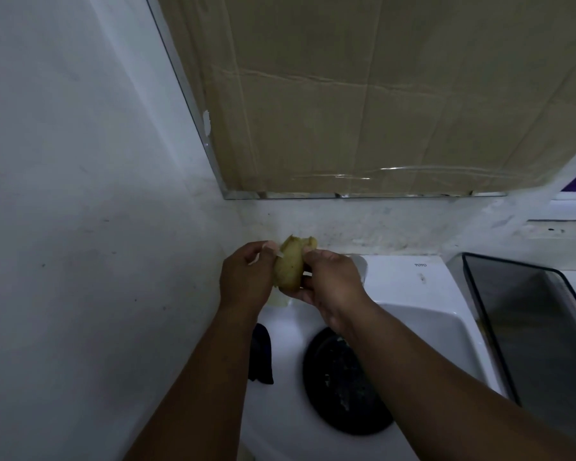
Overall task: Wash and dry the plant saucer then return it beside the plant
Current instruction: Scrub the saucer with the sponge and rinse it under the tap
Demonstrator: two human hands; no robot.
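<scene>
Saucer (343,387): round, black, speckled, in sink (446,327).

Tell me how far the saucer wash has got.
Done: the black saucer already lies in the white sink, still flecked with dirt. In hand: the left hand and right hand both grip a yellowish sponge above the basin, apparently readying it. Left: scrubbing, rinsing, drying, perhaps with the dark cloth on the sink's edge, and returning it beside the plant, which is out of view.
</scene>
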